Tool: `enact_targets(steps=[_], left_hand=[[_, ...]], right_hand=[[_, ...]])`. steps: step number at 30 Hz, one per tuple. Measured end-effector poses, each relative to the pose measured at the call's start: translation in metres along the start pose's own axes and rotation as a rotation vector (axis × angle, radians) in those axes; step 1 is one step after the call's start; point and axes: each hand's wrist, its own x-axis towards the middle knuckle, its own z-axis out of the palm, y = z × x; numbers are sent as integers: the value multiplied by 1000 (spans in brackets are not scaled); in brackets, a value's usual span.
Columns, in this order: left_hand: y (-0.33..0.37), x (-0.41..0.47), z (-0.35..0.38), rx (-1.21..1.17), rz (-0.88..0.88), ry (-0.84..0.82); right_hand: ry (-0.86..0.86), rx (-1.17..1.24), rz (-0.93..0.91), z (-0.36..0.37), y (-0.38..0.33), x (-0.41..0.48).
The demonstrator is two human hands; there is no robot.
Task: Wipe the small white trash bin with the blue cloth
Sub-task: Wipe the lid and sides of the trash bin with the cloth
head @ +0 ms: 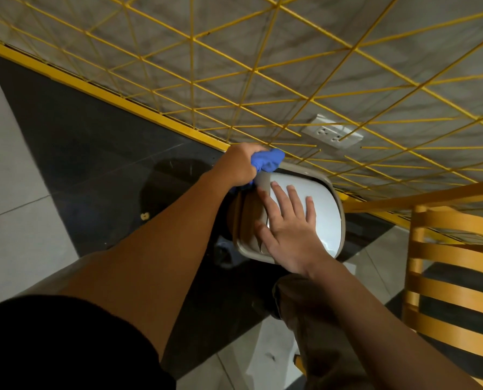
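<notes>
The small white trash bin (328, 218) stands on the dark floor against the wall, seen from above, with a white swing lid in a beige rim. My left hand (238, 164) is shut on the bunched blue cloth (268, 160) and presses it at the bin's far left corner. My right hand (288, 225) lies flat with fingers spread on top of the lid, holding nothing. The bin's body below the lid is mostly hidden by my arms.
A yellow wire grid (262, 80) covers the grey wall behind the bin, with a white power outlet (333, 135) just above it. A yellow wooden chair (454, 277) stands close on the right. A small scrap (144, 216) lies on the dark floor tile.
</notes>
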Motion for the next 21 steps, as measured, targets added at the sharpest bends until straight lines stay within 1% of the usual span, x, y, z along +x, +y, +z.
enact_targets(steps=[3,6,8,11,14,16,18,19,21], left_hand=[[-2,5,1,35,-47,7],[-10,-2,5,22,-103,-30],[-13,-18,7,-56,-157,35],[-8,-57,16,-262,-195,166],[-14,-91,30,-494,-328,221],[-24,-103,40,-603,-452,255],[-28,-109,49,-622,-551,288],[-26,-110,51,-613,-561,311],[-21,-105,51,-587,-500,372]], right_hand=[[5,-6,3,1,1,0],[2,-23,-8,2,0,0],[1,-31,-15,2,0,-1],[-8,-17,-13,0,2,-1],[22,0,-43,1,0,-3],[20,62,-36,0,-1,-4],[-5,174,-2,-5,-1,-3],[-10,197,6,-6,-1,-3],[-4,156,4,-6,-1,-3]])
